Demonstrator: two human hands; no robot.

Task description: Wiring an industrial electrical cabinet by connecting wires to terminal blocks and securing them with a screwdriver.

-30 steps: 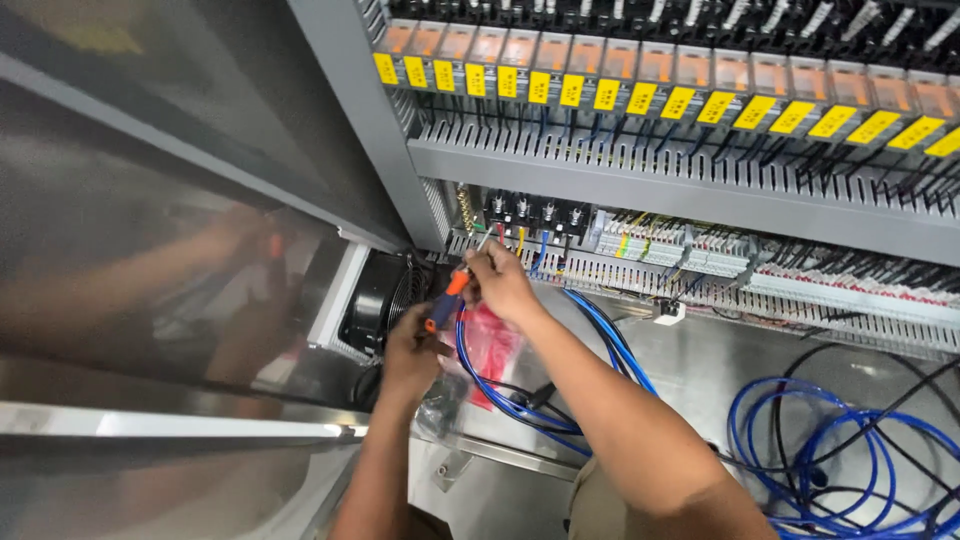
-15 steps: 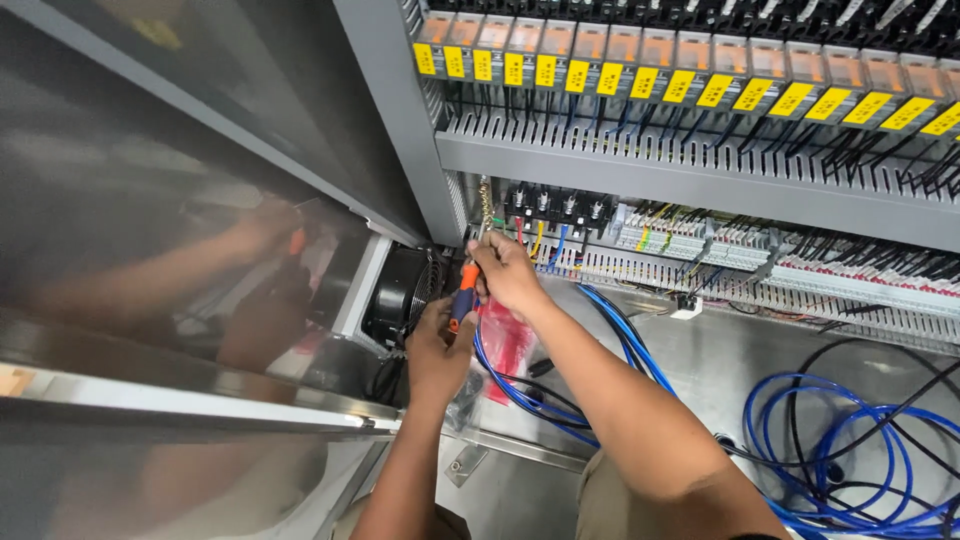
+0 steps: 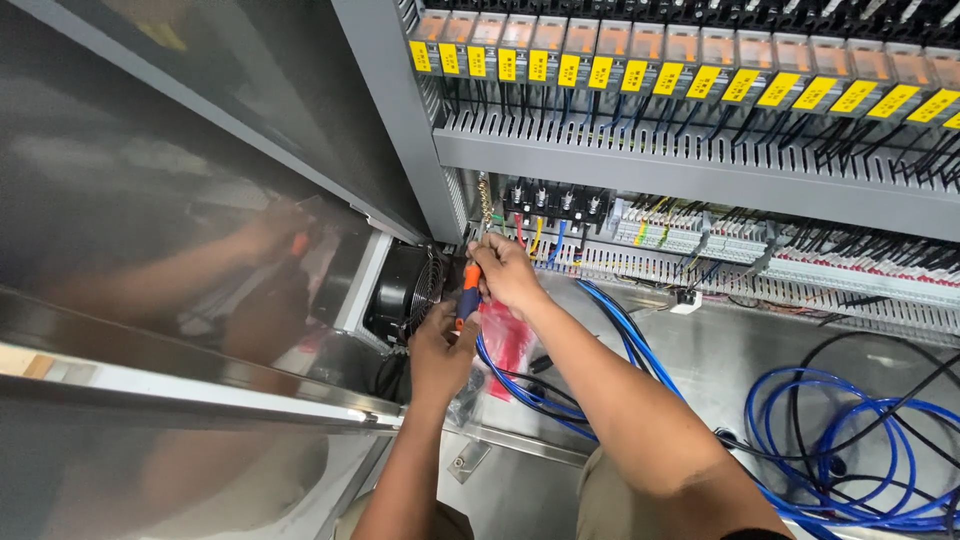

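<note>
The right hand [image 3: 508,272] is closed around the orange and blue handle of a screwdriver [image 3: 467,290], and the left hand [image 3: 440,345] cups the handle's lower end from 6 o'clock, fingers curled against it. The tool points up toward the black terminal block [image 3: 555,200] at 1 o'clock of the hands, at the cabinet's left post. Its tip is hidden behind the fingers, so contact cannot be confirmed. A slip here could likely drive the blade into the coloured wires [image 3: 535,235] just beside it, nicking insulation. The fan grille [image 3: 420,285] sits close at 9 o'clock, and the blue cables [image 3: 620,330] trailing under the right forearm could snag an elbow.
</note>
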